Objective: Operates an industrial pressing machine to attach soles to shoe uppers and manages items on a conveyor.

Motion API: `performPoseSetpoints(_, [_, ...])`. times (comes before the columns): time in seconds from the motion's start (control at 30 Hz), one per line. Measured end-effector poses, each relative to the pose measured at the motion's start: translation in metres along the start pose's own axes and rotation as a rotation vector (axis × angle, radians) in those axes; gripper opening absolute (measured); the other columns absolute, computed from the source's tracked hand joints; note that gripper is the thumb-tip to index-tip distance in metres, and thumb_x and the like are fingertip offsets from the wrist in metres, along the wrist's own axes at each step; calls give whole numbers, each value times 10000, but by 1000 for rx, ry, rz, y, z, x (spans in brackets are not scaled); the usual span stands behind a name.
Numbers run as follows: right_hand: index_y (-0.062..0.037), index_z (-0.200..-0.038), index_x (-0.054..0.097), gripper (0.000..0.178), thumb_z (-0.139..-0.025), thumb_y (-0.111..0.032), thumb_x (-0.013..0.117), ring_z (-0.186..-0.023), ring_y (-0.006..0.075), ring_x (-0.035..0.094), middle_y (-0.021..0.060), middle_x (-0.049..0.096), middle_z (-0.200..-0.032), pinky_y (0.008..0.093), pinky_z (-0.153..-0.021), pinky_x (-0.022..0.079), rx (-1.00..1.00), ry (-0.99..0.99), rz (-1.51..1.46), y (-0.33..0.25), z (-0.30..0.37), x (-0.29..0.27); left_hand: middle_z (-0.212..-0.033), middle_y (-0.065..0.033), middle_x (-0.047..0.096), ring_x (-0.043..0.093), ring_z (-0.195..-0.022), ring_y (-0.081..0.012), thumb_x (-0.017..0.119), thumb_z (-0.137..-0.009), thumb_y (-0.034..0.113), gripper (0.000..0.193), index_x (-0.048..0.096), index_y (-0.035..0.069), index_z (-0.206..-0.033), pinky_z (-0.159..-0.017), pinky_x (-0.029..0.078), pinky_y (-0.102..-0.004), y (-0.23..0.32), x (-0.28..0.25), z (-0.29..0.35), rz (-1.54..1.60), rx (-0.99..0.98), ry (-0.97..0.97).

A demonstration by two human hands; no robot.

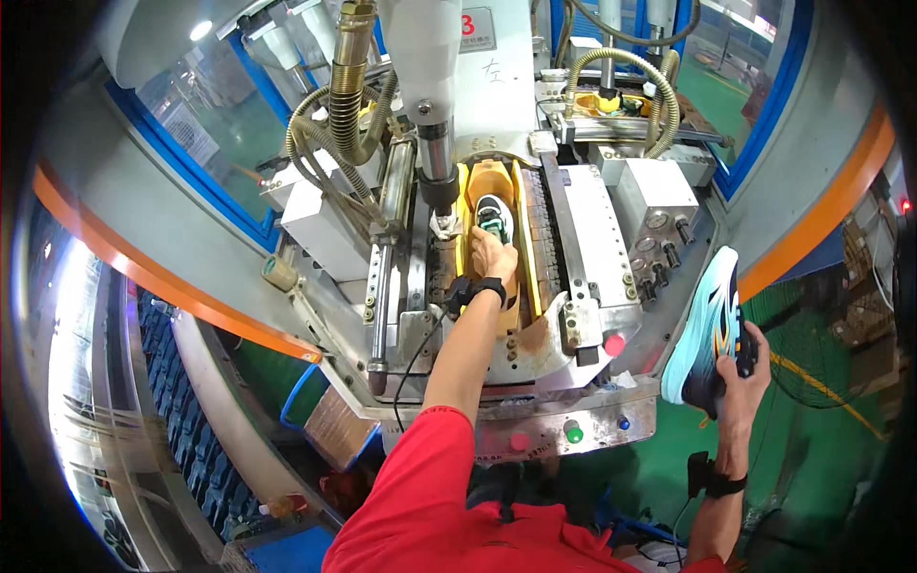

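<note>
A dark sneaker with white and green parts (494,218) lies toe-away in a yellow trough-like mould (493,176) of the machine. My left hand (493,258) reaches in over its near end, fingers bent against the shoe; the fingertips are partly hidden. Out to the right, my right hand (745,382) grips a second sneaker (708,334), tilted upright, with a light-blue sole and a dark upper with orange lines. Its thumb presses on one side and the fingers wrap round the other. Both wrists wear black straps.
A metal press cylinder (437,162) stands left of the mould, with ribbed hoses (348,86) behind. A gauge block (659,215) sits at the right. Along the front runs a panel with a green button (573,432). An orange-edged housing (172,277) curves around the station.
</note>
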State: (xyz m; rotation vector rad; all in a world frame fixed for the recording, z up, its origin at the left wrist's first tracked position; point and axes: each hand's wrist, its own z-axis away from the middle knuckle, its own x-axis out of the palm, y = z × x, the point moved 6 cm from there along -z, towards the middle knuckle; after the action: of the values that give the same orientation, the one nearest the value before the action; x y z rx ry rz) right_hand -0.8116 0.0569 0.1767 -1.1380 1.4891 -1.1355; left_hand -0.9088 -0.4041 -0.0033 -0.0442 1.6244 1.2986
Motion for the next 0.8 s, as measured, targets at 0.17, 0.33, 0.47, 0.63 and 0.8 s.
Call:
performPoseSetpoints(0.17, [19, -1170, 567, 512, -686, -96, 687, -841, 149, 602, 98, 637, -969, 279, -761, 491, -192, -182, 290, -28, -102, 102, -1034, -191, 653, 645, -952, -292, 714, -732, 102, 465, 560, -76, -1132, -851, 491, -388, -36, -49, 11, 630, -117, -117])
performPoseSetpoints(0.33, [47, -1081, 610, 559, -638, -261, 758, -860, 239, 639, 177, 664, -896, 333, -737, 497, -84, -619, 752, -56, -144, 287, -967, -67, 654, 634, -821, -147, 727, -809, 89, 312, 614, -40, -1070, -687, 512, -309, -62, -136, 139, 1133, -284, -437])
performPoseSetpoints(0.47, [56, -932, 656, 465, -608, -257, 775, -856, 338, 680, 243, 683, -939, 385, -737, 536, -140, -680, 841, 9, -128, 419, -1054, -75, 626, 627, -879, -143, 717, -816, 81, 463, 526, -44, -1218, -794, 511, -263, -96, -239, 248, 1164, -386, -397])
performPoseSetpoints(0.63, [20, -1108, 565, 417, -778, -221, 649, -987, 374, 656, 238, 666, -1024, 434, -845, 531, -307, -548, 980, 88, -92, 490, -1128, -98, 609, 611, -996, -166, 668, -794, 50, 540, 481, -76, -1284, -891, 478, -293, -153, -338, 345, 1041, -343, 63])
performPoseSetpoints(0.8, [69, -1206, 377, 566, -783, -199, 639, -840, 395, 682, 283, 657, -969, 491, -742, 557, -399, -480, 920, 122, -101, 499, -1004, -39, 619, 604, -830, -120, 616, -840, -10, 410, 521, -45, -1237, -754, 494, -256, -218, -364, 437, 1023, -480, 523])
